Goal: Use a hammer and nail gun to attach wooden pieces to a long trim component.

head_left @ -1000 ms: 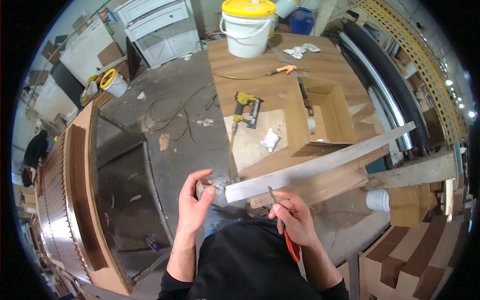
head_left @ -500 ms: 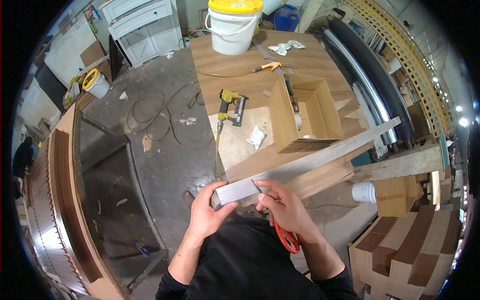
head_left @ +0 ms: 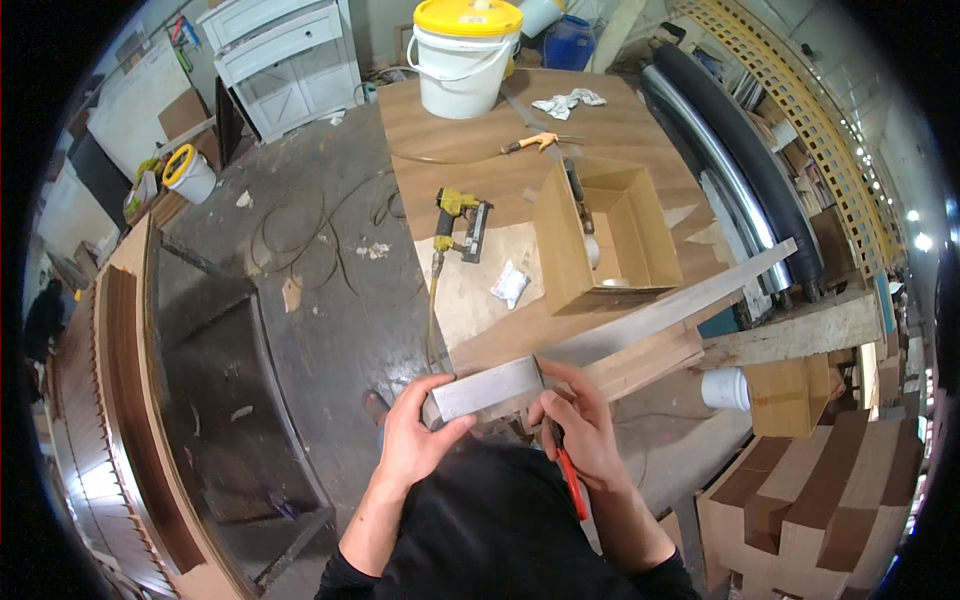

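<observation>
A short pale grey rectangular piece is held level in front of my body, by the near end of a long pale board. Whether the two are joined I cannot tell. My left hand grips its left end, thumb on the near side. My right hand pinches close to its right end with thumb and forefinger. Tucked in that same hand are red-handled scissors, pointing down along the wrist; their blades are mostly hidden by the fingers.
Beyond my hands, the wooden table bears a yellow nail gun, an open cardboard box, a small white packet, an orange air blow gun and a lidded white bucket. Stacked cartons stand at right, a dark metal frame at left.
My right hand has slid slightly right and down along the piece, exposing more of its pale face. The scissors' red handles have turned edge-on. My left hand has stayed nearly in place.
</observation>
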Tool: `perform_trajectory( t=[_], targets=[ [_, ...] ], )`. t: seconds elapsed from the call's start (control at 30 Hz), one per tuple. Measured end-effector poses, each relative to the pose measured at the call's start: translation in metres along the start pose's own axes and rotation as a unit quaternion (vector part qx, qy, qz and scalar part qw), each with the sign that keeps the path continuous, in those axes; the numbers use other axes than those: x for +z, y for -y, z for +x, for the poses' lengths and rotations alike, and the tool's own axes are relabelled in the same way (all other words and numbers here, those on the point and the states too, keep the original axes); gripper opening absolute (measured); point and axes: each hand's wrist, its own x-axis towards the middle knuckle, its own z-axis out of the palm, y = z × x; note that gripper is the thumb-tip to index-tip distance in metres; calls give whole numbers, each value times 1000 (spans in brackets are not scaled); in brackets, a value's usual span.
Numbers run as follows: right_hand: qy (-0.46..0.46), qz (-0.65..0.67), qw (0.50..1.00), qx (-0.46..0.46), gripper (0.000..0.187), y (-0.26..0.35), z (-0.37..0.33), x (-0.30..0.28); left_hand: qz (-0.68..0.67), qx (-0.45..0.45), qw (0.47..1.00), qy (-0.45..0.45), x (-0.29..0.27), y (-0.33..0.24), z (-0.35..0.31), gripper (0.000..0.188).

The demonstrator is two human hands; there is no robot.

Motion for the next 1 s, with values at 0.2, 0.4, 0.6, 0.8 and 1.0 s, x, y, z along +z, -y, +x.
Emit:
perform_trajectory(
  t=[0.2, 0.4, 0.6, 0.8, 1.0],
  targets=[
    [-85, 118, 987, -68, 41, -15, -12, -3, -74, 61, 995, -31, -2, 7, -1, 51],
    [-107, 297, 938, -142, 41, 8, -7, -4, -157, 113, 976, -95, -24, -27, -4, 46],
    [-65, 354, 911, -199, 44, 50, 9, 42, -43, 130, 970, 199, -31, -106, -4, 64],
    [-108, 384, 883, -248, 41, 50, 14, 71, -18, 93, 956, 279, -46, -109, 19, 73],
    [-189, 407, 841, -301, 38, 39, 21, 79, -50, 113, 913, 389, -59, -104, 52, 72]
  ],
)
